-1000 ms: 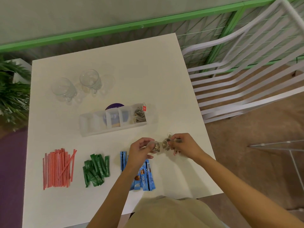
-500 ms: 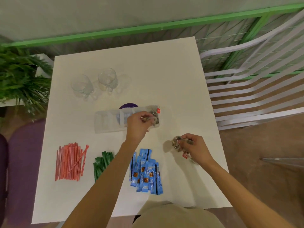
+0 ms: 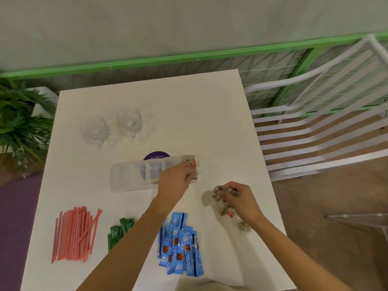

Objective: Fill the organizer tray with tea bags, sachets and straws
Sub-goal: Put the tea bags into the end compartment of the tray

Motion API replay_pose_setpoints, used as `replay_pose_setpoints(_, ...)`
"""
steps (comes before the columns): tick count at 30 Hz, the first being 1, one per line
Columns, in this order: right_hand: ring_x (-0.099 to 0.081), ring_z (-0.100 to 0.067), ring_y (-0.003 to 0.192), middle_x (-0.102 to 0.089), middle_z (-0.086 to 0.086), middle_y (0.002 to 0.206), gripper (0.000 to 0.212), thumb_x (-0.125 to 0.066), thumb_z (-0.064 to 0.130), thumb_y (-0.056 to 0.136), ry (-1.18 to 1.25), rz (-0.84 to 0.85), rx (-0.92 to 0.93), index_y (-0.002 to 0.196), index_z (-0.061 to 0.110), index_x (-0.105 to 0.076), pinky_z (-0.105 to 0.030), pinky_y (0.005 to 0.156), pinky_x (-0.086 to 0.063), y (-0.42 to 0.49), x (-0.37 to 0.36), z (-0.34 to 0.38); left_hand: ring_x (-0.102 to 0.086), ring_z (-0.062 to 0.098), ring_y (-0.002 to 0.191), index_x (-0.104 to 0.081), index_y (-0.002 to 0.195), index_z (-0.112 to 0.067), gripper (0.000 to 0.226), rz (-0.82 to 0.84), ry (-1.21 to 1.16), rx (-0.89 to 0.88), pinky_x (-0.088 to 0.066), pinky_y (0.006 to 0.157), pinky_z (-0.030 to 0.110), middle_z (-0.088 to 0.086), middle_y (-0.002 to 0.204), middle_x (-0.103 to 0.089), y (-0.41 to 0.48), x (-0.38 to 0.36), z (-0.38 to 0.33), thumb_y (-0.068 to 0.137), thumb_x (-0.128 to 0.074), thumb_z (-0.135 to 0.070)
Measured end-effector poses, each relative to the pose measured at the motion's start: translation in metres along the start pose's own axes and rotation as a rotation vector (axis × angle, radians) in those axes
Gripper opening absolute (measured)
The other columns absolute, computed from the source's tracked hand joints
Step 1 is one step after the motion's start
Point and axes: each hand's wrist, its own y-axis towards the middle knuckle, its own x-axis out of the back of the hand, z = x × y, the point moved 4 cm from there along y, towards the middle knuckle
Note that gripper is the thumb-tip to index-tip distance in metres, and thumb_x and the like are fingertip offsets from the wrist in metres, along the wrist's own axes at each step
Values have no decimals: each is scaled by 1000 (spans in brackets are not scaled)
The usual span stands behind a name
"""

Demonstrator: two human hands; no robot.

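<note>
While only the right-end compartment of the organizer tray (image 3: 130, 177) holds anything, a few tea bags with a red paper tag, the job looks barely begun; the other compartments show nothing inside. The left hand (image 3: 174, 179) is curled over that end compartment, fingertips down among the bags, and I cannot tell whether its grip is closed on one or has let go. The right hand (image 3: 239, 198) hovers just off the tray's right end, its grip pinching a small bunch of tea bags (image 3: 217, 191), strings and a red tag dangling.

Left to load, by my reading: the straws (image 3: 73, 234), green sachets (image 3: 119, 232) and blue sachets (image 3: 180, 248), all lying in loose heaps on the near tabletop (image 3: 189, 101).

The tray is frosted clear plastic, long and boxy with thin dividers. Tea bags look limp, gauzy and brownish. Straws are thin, stiff, salmon-red sticks; sachets are flat, glossy, narrow packets.
</note>
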Motion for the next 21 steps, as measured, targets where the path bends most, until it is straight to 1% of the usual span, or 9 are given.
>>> replay_pose_setpoints(2, -55, -29, 58, -73, -3, 72, 12, -64, 13, 90, -13, -1, 8, 80, 13, -71, -35, 52, -45, 3, -1, 3, -69, 12, 92, -72, 112, -31, 23, -6, 1, -52, -47, 62, 25, -14, 117, -69, 0, -3, -2, 96, -54, -34)
replay_pose_setpoints(4, -60, -24, 62, -74, -2, 73, 11, -65, 14, 89, -37, -4, 23, 80, 15, -71, -33, 55, -48, 6, -2, 8, -70, 13, 87, -69, 114, -33, 27, -3, 16, -53, -53, 62, 30, -12, 111, -72, 0, -2, -4, 97, -50, -40)
replay_pose_setpoints(7, -61, -19, 64, -74, -3, 73, 11, -65, 16, 90, -44, 0, 30, 80, 15, -71, -31, 56, -50, 8, -5, 12, -69, 17, 73, -66, 117, -32, 28, 7, 31, 18, -50, 56, 30, -5, 90, -75, 1, -3, 1, 99, -46, -40)
replay_pose_setpoints(9, -59, -14, 59, -73, -1, 70, 12, -65, 16, 89, -28, 0, 28, 79, 15, -71, -25, 54, -48, 9, -7, 14, -66, 20, 67, -66, 113, -30, 24, 30, 34, 98, -42, 53, 27, 0, 80, -73, 1, -5, 6, 99, -48, -36)
replay_pose_setpoints(12, -55, -5, 50, -69, 5, 62, 12, -66, 14, 88, -31, -4, 34, 77, 15, -69, -16, 48, -43, 9, -10, 17, -66, 22, 70, -70, 104, -27, 18, 65, 24, 169, -38, 54, 25, 2, 78, -72, 3, -10, 11, 96, -54, -29)
replay_pose_setpoints(14, -54, -3, 48, -67, 8, 58, 11, -66, 13, 89, -47, 3, 54, 78, 14, -69, -14, 46, -42, 10, -13, 20, -67, 22, 75, -72, 104, -27, 21, 85, -17, 164, -40, 56, 25, 1, 83, -74, 4, -12, 9, 94, -54, -24)
replay_pose_setpoints(16, -54, -2, 47, -66, 9, 56, 12, -66, 13, 89, -59, 18, 74, 77, 14, -69, -14, 47, -43, 12, -17, 24, -66, 18, 72, -73, 105, -28, 25, 104, -45, 153, -39, 54, 23, -2, 84, -75, 3, -11, 6, 94, -52, -21)
replay_pose_setpoints(19, -54, -4, 45, -64, 8, 54, 13, -67, 12, 88, -73, 32, 99, 75, 15, -68, -16, 48, -45, 16, -22, 30, -51, 4, 52, -72, 108, -27, 23, -18, -186, 164, -37, 49, 15, -6, 81, -73, -7, 3, -1, 93, -56, -22)
replay_pose_setpoints(21, -55, -9, 45, -64, 3, 56, 10, -67, 14, 87, -89, 34, 113, 77, 12, -68, -19, 50, -46, 20, -24, 34, -54, -1, 53, -71, 112, -28, 22, -89, -375, 195, -45, 55, 15, -9, 87, -73, -18, 12, -8, 93, -59, -25)
